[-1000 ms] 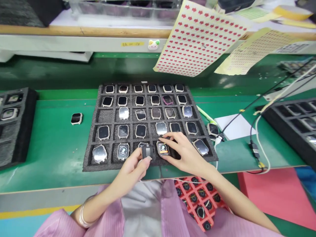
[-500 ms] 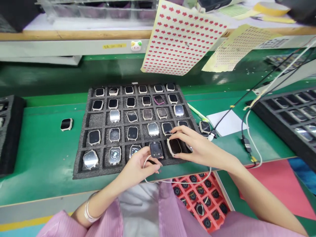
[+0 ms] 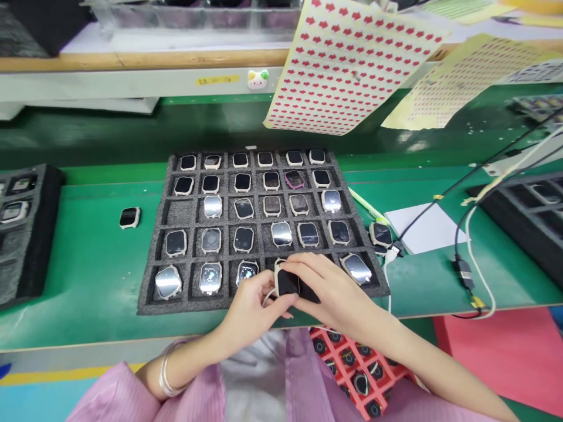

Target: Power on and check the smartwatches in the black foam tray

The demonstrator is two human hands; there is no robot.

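A smartwatch (image 3: 288, 282) without a strap, with a light frame and dark screen, is held between my two hands over the front edge of the dark foam tray (image 3: 187, 303). My right hand (image 3: 328, 287) closes on it from above and the right, fingers along its top edge. Closed at the lower left of the watch, my left hand (image 3: 255, 302) has its thumb by the watch's bottom edge. A white cable (image 3: 267, 298) runs out of the left fingers; its end is hidden behind the watch. Several more strapless watches lie in the tray's compartments.
A single watch (image 3: 129, 217) lies left of the tray. On the right are another watch (image 3: 380, 234), white paper (image 3: 424, 225), a green pen (image 3: 367, 205) and cables (image 3: 464, 272). Foam trays flank both sides. Below the bench edge sits a red tray (image 3: 347, 357) of round black parts.
My right hand has lifted the watch from the front row and moved it left to my left hand. The dark square piece at my left fingers is now hidden. The view has shifted slightly.
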